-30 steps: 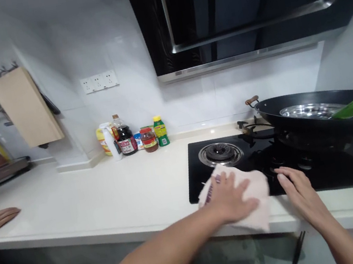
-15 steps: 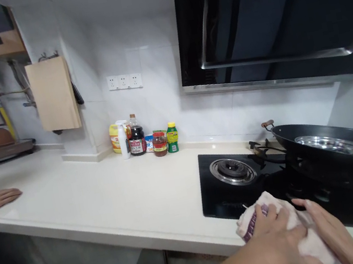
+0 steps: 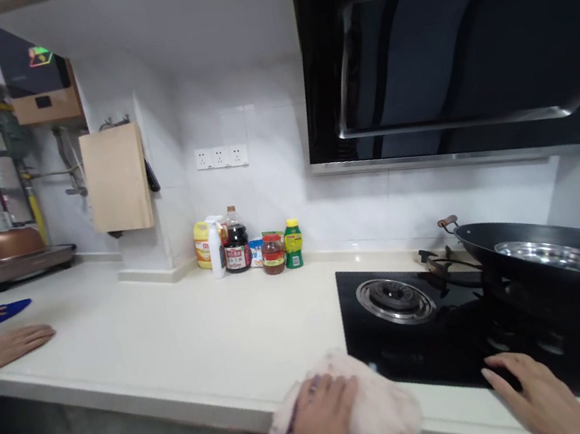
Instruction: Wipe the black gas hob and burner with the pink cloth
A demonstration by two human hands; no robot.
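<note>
My left hand [image 3: 326, 420] grips a pale pinkish-white cloth [image 3: 377, 411] with a purple band. The cloth is bunched under my palm at the counter's front edge, left of the black gas hob [image 3: 404, 354]. My thumb is mostly hidden. My right hand [image 3: 540, 394] rests at the front edge of the hob, apart from the cloth, with thumb and fingers spread and nothing in them.
A black wok [image 3: 476, 251] with a metal lid-like piece and green handle sits on the right burner. Bottles and jars, including a soy sauce bottle [image 3: 236, 245], line the wall. At left, another person's hands [image 3: 15, 348] lie near a blue cloth [image 3: 11, 309].
My left hand has moved left with the cloth, from the hob's front corner onto the counter edge. My right hand has come off the cloth. More of the other person's hands shows.
</note>
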